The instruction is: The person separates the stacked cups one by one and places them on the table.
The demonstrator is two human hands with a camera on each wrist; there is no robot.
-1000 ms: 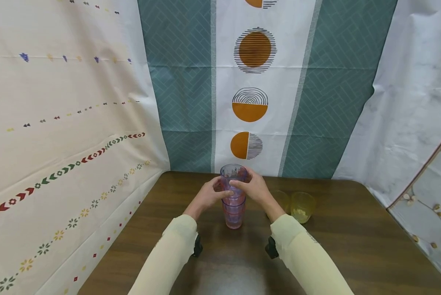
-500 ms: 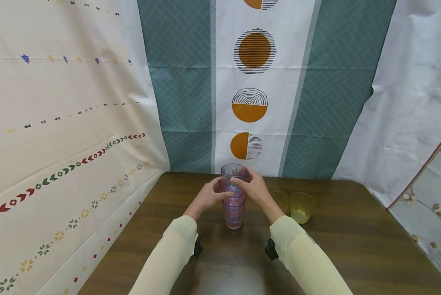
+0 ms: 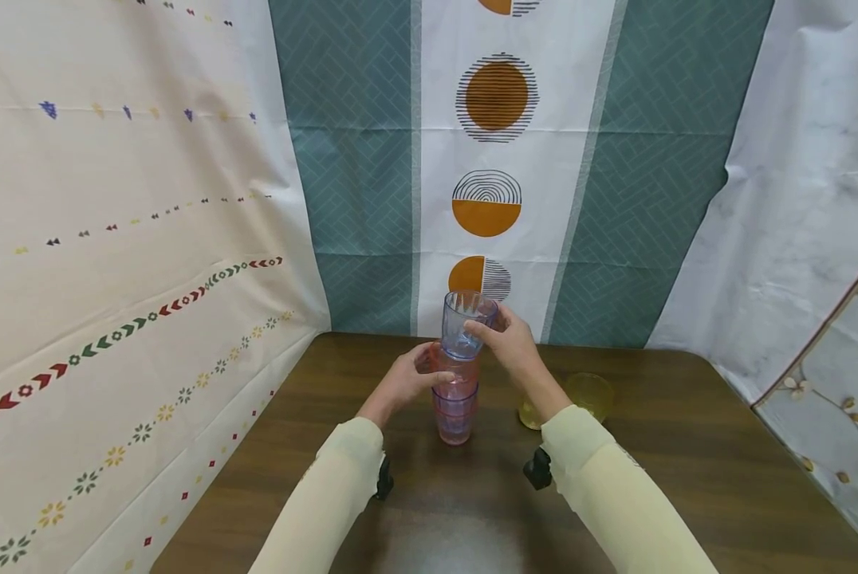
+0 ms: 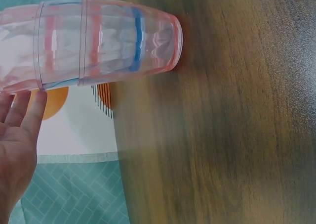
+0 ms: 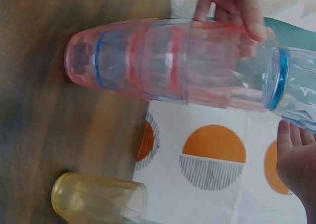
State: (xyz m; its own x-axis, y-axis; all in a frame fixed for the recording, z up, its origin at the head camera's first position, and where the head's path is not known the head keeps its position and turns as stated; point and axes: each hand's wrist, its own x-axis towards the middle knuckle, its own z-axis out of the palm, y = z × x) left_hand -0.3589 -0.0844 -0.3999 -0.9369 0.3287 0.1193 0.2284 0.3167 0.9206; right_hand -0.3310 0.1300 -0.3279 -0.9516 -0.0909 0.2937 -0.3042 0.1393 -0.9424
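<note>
A tall stack of nested clear pink and blue tumblers [image 3: 454, 418] stands upright on the wooden table. My left hand [image 3: 403, 387] holds the stack's upper pink tumbler [image 3: 462, 370], thumb across the front and fingers behind. Above it, a clear blue tumbler [image 3: 463, 323] is tilted slightly, its base at the mouth of that pink one. My right hand [image 3: 511, 343] grips this blue tumbler from the right, thumb in front. In the right wrist view, the blue tumbler [image 5: 302, 88] is partly cut off by the frame edge.
Two yellow tumblers stand to the right of the stack: one [image 3: 591, 392] beside the right forearm, the other [image 3: 529, 415] mostly hidden behind it. A patterned cloth [image 3: 360, 295] hangs along the table's back edge, and another cloth [image 3: 149, 383] runs along the left.
My right hand has raised the blue tumbler up and slightly right, out of the stack's top, and tilted it. The left hand and the rest of the stack stay in place.
</note>
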